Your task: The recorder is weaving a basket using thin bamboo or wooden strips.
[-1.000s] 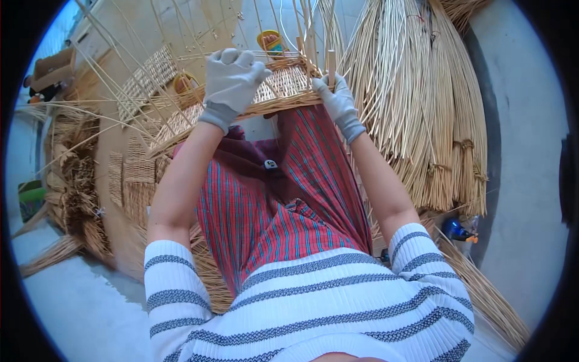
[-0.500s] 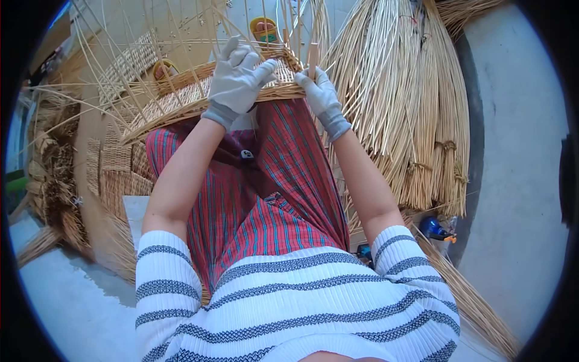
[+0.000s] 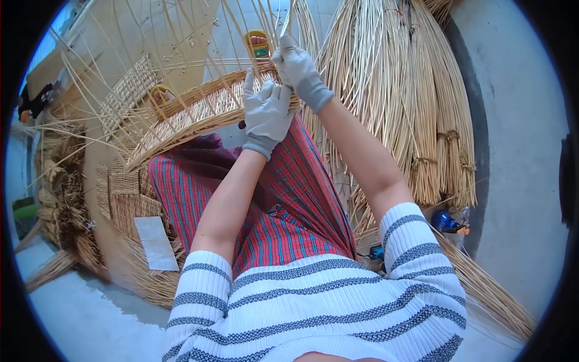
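Note:
A half-woven wicker basket [image 3: 199,105] with a tan rim rests tilted over my knees, its long upright stakes fanning away from me. My left hand [image 3: 265,114], in a white glove with a grey cuff, is at the basket's right end. Its index finger points up along the stakes while the other fingers bend over the woven edge. Just beyond it, my right hand [image 3: 300,69], gloved alike, is closed round a pale wicker strand [image 3: 284,25] that rises above the fist. Where the fingertips meet the strand is hidden.
Large bundles of cut wicker rods [image 3: 398,108] lie at the right. Woven panels [image 3: 123,202] and a white sheet [image 3: 155,243] are at the left. A blue bottle with an orange tip [image 3: 446,222] stands beside the bundles. Yellow slippers [image 3: 256,42] show beyond the basket.
My right hand has moved up and left, to the far side of the basket's corner. My left hand has come down and right onto the basket's end. The basket has shifted slightly.

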The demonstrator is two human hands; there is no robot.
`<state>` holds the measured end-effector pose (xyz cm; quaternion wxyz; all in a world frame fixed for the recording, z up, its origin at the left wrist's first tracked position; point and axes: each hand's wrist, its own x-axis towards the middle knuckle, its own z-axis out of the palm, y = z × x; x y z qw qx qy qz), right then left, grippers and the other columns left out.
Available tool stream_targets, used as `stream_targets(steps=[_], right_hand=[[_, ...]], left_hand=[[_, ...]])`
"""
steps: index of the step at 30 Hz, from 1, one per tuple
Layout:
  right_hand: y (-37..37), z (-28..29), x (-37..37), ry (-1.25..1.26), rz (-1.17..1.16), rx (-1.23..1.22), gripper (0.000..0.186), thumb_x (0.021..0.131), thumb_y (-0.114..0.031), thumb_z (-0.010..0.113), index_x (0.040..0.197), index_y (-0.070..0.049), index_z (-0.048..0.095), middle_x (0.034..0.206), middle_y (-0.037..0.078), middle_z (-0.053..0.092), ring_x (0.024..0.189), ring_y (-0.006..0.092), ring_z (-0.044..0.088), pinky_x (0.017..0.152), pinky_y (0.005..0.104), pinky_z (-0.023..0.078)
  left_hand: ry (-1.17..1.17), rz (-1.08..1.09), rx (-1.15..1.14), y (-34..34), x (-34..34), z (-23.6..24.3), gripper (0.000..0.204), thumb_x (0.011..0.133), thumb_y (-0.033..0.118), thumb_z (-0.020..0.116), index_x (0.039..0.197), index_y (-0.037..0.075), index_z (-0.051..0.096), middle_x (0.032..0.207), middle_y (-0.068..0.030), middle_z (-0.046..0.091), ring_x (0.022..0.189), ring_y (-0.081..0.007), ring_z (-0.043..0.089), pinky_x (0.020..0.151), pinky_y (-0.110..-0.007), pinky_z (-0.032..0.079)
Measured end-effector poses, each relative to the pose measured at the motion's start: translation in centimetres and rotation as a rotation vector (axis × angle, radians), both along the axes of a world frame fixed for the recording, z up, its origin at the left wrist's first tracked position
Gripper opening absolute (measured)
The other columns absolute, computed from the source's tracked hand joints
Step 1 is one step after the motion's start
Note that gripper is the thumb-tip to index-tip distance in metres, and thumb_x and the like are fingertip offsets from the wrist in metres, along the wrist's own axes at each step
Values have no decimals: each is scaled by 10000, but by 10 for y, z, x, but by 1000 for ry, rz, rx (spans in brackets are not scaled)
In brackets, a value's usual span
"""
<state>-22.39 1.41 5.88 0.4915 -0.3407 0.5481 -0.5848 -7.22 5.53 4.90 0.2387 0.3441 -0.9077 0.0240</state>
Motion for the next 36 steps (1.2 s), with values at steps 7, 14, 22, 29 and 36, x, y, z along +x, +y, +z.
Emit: stream_targets(steps=[7, 14, 22, 29, 36], right_hand=[[-4, -2, -11, -260, 132, 28, 547, 1076, -582, 587, 748, -144, 585, 604, -58, 488, 475, 87, 411, 432, 287, 307], [-5, 4, -14, -324, 268, 27, 533, 1102, -549, 549, 721, -176, 549, 574, -59, 428, 449, 105, 397, 417, 303, 296], [-26, -39, 11, 898, -186, -465, 324, 1107, -424, 580, 1119, -125, 705, 757, 63, 675, 627, 227, 634, 559, 379, 499], [61, -38, 54, 675, -481, -256, 436, 1042, -304, 675, 1394, -62, 589, 1198, 192, 713, 1103, 382, 695, 956, 436, 552], [246, -154, 16, 516, 47, 476, 477, 1050, -465, 558, 1229, -63, 743, 1204, 225, 751, 1153, 373, 716, 1026, 446, 535]], left_hand=[[106, -33, -55, -2, 0, -7, 307, 819, 345, 785, 1004, 139, 652, 865, -50, 626, 990, -263, 680, 1230, -658, 297], [59, -20, -47, -1, 0, -7, 341, 827, 333, 791, 1073, 130, 672, 928, -50, 673, 1044, -261, 677, 1225, -646, 314], [145, -94, -77, 2, 3, -11, 345, 822, 280, 792, 1088, 88, 688, 955, -112, 700, 1025, -295, 681, 1193, -593, 387], [579, -69, 503, 3, -1, -13, 353, 803, 276, 790, 1070, 86, 658, 998, -92, 687, 1087, -305, 643, 1176, -561, 399], [52, 89, -11, 4, 12, -9, 380, 818, 335, 844, 1025, 96, 633, 1036, -106, 662, 1159, -346, 609, 1123, -521, 421]])
